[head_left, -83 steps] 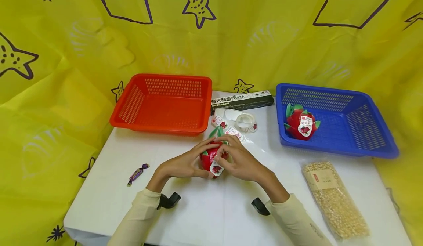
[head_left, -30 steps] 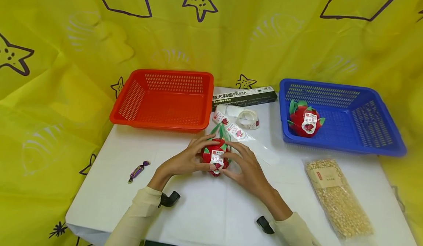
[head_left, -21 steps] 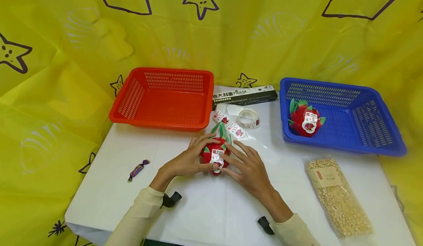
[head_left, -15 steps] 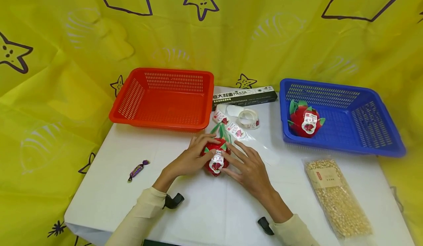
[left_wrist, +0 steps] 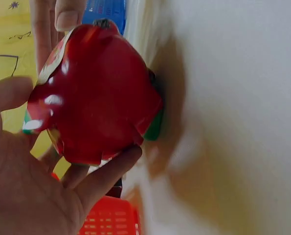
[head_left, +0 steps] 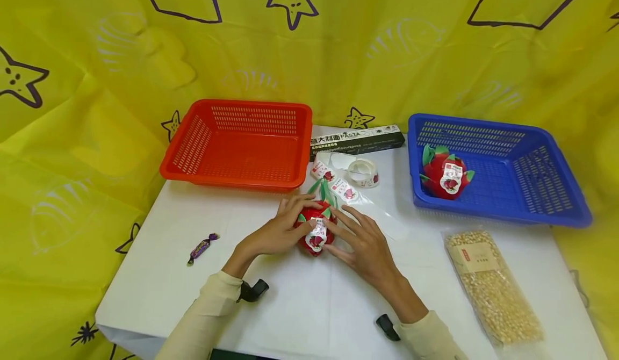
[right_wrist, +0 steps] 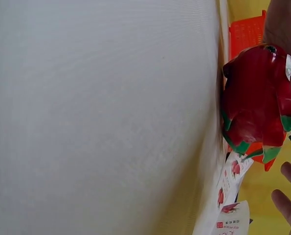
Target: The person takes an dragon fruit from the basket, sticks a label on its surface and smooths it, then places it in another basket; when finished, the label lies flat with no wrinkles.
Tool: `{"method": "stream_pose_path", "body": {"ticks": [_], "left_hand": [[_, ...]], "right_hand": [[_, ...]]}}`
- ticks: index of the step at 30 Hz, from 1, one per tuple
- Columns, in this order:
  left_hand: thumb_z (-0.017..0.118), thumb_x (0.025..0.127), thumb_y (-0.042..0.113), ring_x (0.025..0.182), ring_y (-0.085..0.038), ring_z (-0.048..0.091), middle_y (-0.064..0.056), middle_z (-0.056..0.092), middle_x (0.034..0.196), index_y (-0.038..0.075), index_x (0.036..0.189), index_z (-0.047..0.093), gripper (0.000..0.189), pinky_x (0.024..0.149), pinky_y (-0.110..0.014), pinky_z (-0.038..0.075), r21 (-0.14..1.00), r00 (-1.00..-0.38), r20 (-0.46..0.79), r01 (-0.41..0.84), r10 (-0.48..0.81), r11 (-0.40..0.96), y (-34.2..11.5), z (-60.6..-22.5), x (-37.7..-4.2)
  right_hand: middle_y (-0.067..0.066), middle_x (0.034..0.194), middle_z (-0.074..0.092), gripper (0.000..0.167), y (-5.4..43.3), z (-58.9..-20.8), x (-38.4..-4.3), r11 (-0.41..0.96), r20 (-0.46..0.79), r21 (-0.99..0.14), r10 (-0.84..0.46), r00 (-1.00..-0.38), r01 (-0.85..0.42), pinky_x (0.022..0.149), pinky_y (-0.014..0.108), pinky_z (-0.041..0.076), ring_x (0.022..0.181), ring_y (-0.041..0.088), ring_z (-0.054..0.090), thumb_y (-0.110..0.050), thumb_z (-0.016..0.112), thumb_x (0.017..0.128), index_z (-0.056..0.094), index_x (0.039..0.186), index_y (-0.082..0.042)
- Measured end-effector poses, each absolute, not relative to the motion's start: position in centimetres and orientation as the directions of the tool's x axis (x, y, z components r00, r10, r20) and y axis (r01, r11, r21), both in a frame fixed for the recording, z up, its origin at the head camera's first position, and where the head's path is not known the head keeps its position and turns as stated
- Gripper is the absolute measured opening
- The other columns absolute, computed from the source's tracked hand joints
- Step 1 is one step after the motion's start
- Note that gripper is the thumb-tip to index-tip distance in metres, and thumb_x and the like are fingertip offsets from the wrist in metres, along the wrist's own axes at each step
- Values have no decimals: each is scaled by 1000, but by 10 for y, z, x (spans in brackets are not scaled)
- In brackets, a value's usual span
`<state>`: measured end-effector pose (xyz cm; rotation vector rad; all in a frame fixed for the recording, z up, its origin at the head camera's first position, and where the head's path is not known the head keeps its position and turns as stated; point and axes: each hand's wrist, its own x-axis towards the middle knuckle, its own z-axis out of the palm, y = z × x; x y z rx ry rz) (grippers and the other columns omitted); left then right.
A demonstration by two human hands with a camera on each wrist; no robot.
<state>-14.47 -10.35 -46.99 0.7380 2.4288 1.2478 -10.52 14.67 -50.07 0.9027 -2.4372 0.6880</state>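
Note:
At the table's centre stands a red toy-like dragon fruit (left_wrist: 96,93) with green leaf tips and a glossy skin. A white label (head_left: 316,237) printed with a dragon fruit lies on its near face. My left hand (head_left: 278,235) holds the fruit from the left, fingers curled round its back and thumb on the label's upper part. On the right side, my right hand (head_left: 365,249) is spread with fairly straight fingers, its fingertips right at the fruit. The left wrist view shows the fruit's underside close over the white table (left_wrist: 243,73).
A roll of matching labels (head_left: 364,173) with its strip unrolled lies behind the fruit, before a pasta box (head_left: 358,141). A red basket (head_left: 237,180) stands back left. The blue basket (head_left: 503,215) holds another labelled dragon fruit (head_left: 437,180). A wrapped candy (head_left: 201,250) and a corn-kernel bag (head_left: 498,295) flank these.
My right hand has drawn back rightward from over the label, its fingers spreading. The label, lower on the fruit before, now lies up its face. My left thumb has shifted to the label's upper part.

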Motion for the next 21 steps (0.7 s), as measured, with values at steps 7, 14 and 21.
{"method": "stream_pose_path", "body": {"ticks": [7,14,21], "left_hand": [[56,110,30,147,-34,23,-10,23,173,26,153,45,44,112,-66,39,839,-800,-38,300,599,453,-108,-466,-150],[56,110,29,145,-33,21,-11,24,172,25,152,48,44,113,-65,35,857,-800,-59,266,597,441,-107,-465,-150],[75,100,29,153,-32,15,-8,21,174,28,158,46,65,116,-63,34,855,-765,-70,284,640,433,-113,-470,-149]], "right_hand": [[6,149,65,64,143,-490,-115,654,568,-302,-461,-682,-693,104,56,52,138,35,57,-31,96,76,75,135,-17],[9,147,66,55,135,-483,-114,648,586,-321,-437,-683,-691,107,57,50,137,36,58,-28,98,75,80,125,-12],[9,145,68,60,135,-489,-103,674,560,-335,-419,-715,-658,105,59,51,136,36,59,-28,98,74,78,129,-12]]}}
